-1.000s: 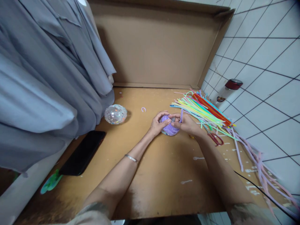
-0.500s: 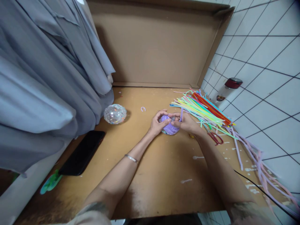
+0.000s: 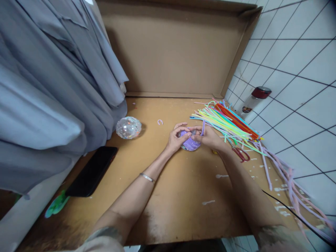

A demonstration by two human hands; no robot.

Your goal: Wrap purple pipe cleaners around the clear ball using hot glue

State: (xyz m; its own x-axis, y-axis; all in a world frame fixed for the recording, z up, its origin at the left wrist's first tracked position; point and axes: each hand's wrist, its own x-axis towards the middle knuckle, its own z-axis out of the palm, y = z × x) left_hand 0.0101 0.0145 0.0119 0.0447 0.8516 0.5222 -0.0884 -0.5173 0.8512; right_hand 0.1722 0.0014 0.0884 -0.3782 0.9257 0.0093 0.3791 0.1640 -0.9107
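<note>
A rounded, clear-looking ball with purple pipe cleaner wound over it point(image 3: 190, 144) is between my two hands above the table. My left hand point(image 3: 176, 139) grips its left side, thumb pressed on the purple rows. On the right, my right hand point(image 3: 207, 137) has thumb and fingers closed at the ball's edge, where a loose purple pipe cleaner point(image 3: 203, 127) stands up by the fingers. Part of the ball is covered by my fingers. Farther left rests a clear, speckled ball point(image 3: 128, 127), and a small curved pink piece point(image 3: 160, 122) lies between it and my left hand.
Colourful pipe cleaners point(image 3: 223, 120) are heaped at the right, with red-handled scissors point(image 3: 241, 154) beside them. A red-lidded jar point(image 3: 253, 101) stands by the tiled wall. To the left are a black phone point(image 3: 91, 171), a green item point(image 3: 57, 204) and a grey curtain point(image 3: 65, 87). Cardboard point(image 3: 178, 49) stands behind.
Almost nothing differs. Both hands keep their grip on the purple-wound ball, with only slight finger movement at most.
</note>
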